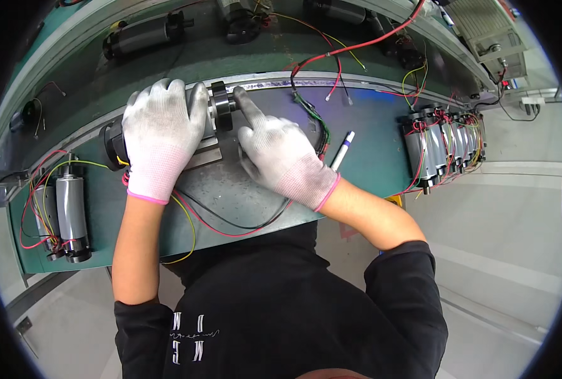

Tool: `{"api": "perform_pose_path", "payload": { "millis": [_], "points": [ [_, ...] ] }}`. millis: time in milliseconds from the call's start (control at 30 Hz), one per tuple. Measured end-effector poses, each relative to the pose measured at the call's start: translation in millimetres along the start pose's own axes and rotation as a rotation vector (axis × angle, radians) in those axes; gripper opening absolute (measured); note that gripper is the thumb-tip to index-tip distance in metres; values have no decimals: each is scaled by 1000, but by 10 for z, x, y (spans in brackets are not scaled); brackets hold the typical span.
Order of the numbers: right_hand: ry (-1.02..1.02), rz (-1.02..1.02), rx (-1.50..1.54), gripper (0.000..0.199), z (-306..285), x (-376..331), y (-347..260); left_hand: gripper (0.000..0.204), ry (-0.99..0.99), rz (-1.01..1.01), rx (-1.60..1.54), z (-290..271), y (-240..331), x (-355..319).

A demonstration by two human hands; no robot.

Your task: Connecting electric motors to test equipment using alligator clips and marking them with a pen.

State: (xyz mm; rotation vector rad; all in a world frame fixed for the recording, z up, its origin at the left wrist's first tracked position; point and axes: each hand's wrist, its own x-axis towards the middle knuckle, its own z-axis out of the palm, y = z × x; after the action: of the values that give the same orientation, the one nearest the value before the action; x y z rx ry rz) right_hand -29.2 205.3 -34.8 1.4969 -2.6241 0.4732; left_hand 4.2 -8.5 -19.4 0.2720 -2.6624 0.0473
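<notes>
An electric motor (221,106) with black end caps lies sideways on a metal block (204,158) at the bench. My left hand (161,129), in a white glove greyed at the fingers, is wrapped over the motor's body and hides most of it. At the motor's right end, the outstretched index finger of my gloved right hand (282,151) touches or nearly touches the shaft; the other fingers are loosely bent and hold nothing visible. Red, black and yellow wires (256,226) trail from the motor toward the front edge.
A white marker (343,150) lies right of my right hand, near a hanging cable bundle (312,114). Grey motors (72,211) stand at the left, and several more (442,148) are lined up at the right. Other motors (143,38) rest behind a metal rail (262,83).
</notes>
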Motion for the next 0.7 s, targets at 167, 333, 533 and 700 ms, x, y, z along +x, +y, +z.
{"api": "perform_pose_path", "payload": {
  "millis": [167,333,533,700],
  "points": [
    [10,-27,-51,17,66,-56,34,44,-146,-73,20,0,3,-40],
    [33,-21,-14,15,61,-25,103,50,-75,-42,23,-5,11,-63],
    [-57,-13,-3,17,90,-11,113,48,-120,-60,-8,-60,27,-22],
    [-51,-67,-39,17,106,-126,152,41,-104,-32,-60,-110,-13,-40]
  ]
}}
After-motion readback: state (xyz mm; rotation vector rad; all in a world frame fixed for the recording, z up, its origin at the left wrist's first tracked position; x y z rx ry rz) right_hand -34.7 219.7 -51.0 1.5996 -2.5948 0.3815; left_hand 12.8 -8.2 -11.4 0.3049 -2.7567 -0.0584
